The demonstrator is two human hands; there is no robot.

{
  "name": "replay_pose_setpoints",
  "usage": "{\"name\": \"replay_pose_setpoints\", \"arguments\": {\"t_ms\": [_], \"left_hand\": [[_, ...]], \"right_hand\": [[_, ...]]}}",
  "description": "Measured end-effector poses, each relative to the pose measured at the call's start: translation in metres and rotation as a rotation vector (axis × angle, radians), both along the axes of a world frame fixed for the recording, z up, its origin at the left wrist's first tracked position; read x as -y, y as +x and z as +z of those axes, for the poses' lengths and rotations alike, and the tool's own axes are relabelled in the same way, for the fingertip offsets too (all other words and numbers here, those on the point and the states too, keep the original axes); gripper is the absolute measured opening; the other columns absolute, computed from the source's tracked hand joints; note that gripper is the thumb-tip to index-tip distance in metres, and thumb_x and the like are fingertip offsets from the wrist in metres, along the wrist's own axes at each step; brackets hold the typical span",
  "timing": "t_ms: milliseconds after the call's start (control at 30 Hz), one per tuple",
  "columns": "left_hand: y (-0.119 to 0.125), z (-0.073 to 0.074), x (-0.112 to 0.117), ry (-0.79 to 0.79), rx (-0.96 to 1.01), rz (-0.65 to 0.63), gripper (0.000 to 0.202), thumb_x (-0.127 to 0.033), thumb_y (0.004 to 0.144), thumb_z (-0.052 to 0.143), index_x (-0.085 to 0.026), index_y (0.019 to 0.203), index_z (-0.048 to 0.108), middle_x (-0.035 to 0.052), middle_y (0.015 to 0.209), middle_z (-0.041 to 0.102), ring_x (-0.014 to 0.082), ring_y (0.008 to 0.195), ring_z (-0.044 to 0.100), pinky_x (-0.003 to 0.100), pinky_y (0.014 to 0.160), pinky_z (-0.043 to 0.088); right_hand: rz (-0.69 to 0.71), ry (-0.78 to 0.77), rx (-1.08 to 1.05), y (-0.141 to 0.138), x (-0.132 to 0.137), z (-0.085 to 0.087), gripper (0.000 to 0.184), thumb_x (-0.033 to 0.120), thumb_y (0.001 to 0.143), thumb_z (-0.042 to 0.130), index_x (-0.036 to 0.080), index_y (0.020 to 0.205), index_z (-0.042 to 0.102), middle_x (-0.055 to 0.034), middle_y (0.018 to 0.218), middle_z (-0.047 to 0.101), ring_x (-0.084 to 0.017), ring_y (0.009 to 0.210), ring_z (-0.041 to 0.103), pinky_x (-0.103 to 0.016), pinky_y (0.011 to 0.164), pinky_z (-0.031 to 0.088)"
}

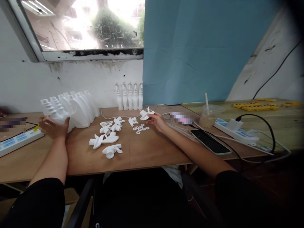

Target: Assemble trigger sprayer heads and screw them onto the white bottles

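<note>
My left hand is closed around the lower part of a white plastic bottle at the near left end of a group of open-necked bottles. Pinched in the fingers of my right hand is a white trigger spray head, held just above the table. Under it lies a small cluster of flat white washers. Several more loose spray heads are scattered between my two hands, one nearest the front edge.
Several slim bottles with tops fitted stand against the wall. To the right are a phone, a plastic cup with a straw, a power strip and loose cables. Another power strip lies at left.
</note>
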State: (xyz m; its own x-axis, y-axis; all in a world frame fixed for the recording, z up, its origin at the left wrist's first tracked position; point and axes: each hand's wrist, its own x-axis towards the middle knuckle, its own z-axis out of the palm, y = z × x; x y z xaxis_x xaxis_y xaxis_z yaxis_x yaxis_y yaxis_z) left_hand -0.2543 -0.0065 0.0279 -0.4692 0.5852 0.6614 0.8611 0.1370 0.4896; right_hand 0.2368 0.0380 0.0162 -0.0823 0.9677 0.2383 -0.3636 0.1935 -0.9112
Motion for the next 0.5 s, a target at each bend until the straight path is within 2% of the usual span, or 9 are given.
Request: {"name": "replay_pose_setpoints", "arguments": {"t_ms": [100,233,333,500], "left_hand": [[-0.015,-0.01,-0.007,0.133,0.025,0.106,0.079,-0.048,0.081,0.062,-0.011,0.133,0.017,0.0232,0.146,0.022,0.0383,0.137,0.02,0.057,0.107,0.022],[-0.031,-0.011,-0.011,0.209,0.101,0.139,0.065,-0.036,0.081,0.059,-0.009,0.132,0.029,0.0225,0.139,0.038,0.0386,0.128,0.037,0.054,0.103,0.032],[-0.035,-0.007,-0.009,0.242,0.177,0.156,0.055,-0.027,0.08,0.054,-0.01,0.129,0.035,0.0213,0.138,0.044,0.04,0.125,0.041,0.055,0.103,0.03],[-0.032,-0.002,0.0,0.283,0.24,0.227,0.046,-0.02,0.082,0.043,-0.009,0.126,0.035,0.0221,0.135,0.044,0.0409,0.126,0.04,0.054,0.1,0.029]], "right_hand": [[-0.003,-0.023,0.004,0.001,0.0,0.001,0.017,0.022,0.067,0.075,0.017,0.079,0.062,-0.0049,0.076,0.072,-0.017,0.064,0.067,-0.027,0.053,0.057],[-0.03,-0.051,-0.009,0.004,-0.001,0.003,0.017,0.021,0.068,0.072,0.016,0.081,0.061,-0.0058,0.073,0.072,-0.017,0.062,0.066,-0.027,0.052,0.055],[-0.044,-0.057,-0.029,0.007,-0.002,0.004,0.018,0.023,0.067,0.071,0.017,0.08,0.059,-0.0051,0.071,0.071,-0.016,0.06,0.065,-0.027,0.051,0.054],[-0.042,-0.063,-0.037,0.013,-0.004,0.006,0.021,0.025,0.068,0.07,0.019,0.084,0.059,-0.004,0.075,0.071,-0.017,0.064,0.064,-0.027,0.054,0.054]]}}
